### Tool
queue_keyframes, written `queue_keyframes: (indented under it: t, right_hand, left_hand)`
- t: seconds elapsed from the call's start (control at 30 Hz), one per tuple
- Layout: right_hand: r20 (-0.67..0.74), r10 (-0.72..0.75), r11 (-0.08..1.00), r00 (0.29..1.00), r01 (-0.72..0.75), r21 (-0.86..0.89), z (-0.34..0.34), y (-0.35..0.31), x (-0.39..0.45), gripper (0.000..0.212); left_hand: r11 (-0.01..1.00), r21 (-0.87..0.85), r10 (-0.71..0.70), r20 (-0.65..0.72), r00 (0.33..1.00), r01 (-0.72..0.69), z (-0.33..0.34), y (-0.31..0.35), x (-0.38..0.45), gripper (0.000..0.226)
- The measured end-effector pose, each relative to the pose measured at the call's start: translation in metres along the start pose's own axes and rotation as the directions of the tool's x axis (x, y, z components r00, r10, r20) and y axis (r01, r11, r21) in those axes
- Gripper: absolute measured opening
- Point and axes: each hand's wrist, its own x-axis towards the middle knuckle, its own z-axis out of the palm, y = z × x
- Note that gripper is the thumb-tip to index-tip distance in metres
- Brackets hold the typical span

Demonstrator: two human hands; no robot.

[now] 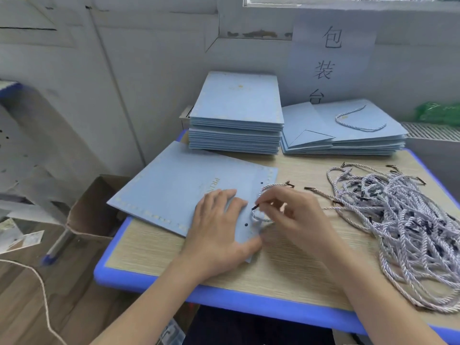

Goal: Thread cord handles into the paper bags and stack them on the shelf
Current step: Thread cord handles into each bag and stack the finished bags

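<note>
The left hand (219, 227) lies flat with straight fingers on the bag (179, 192), which rests on the tabletop (286, 265). The right hand (291, 215) pinches the dark tip of a cord (261, 192) above the bag's edge, between its two holes. If the left hand presses too lightly, the bag can slide and the tip may miss the hole (246, 224).
</note>
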Motion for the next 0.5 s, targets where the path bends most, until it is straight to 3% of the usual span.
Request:
queue_keyframes:
  t: [0.07,0.1,0.2,0.23,0.37,0.5]
  right_hand:
    - [0.116,0.05,0.996,0.992,-0.059,0.072,0.007,-0.004,-0.002,0.011]
    - [0.09,0.087,0.996,0.992,-0.09,0.022,0.009,0.0,-0.002,0.011]
    - [-0.15,0.102,0.906,0.983,-0.154,-0.393,0.008,0.013,-0.002,0.005]
    - [-0.192,0.061,0.884,0.979,-0.142,-0.446,0.008,0.014,-0.003,0.005]
    - [0.03,-0.089,0.958,0.996,0.094,-0.271,0.012,0.009,-0.007,0.009]
    - [0.126,-0.132,0.94,0.983,0.164,-0.3,0.014,0.01,-0.007,0.023]
  left_hand:
    - [1.0,-0.007,0.001,-0.015,1.0,-0.001,0.0,0.001,0.0,0.077]
    - [1.0,-0.007,0.0,-0.014,1.0,0.0,0.0,0.001,0.0,0.078]
    - [1.0,-0.006,-0.011,0.0,1.0,0.011,0.0,0.001,0.0,0.083]
    - [1.0,-0.007,-0.014,0.002,1.0,0.014,0.0,0.001,0.0,0.084]
    - [1.0,-0.027,-0.01,-0.012,1.0,0.01,0.0,0.001,0.0,0.082]
    - [0.999,-0.047,-0.011,-0.017,1.0,0.01,0.001,0.001,-0.001,0.078]
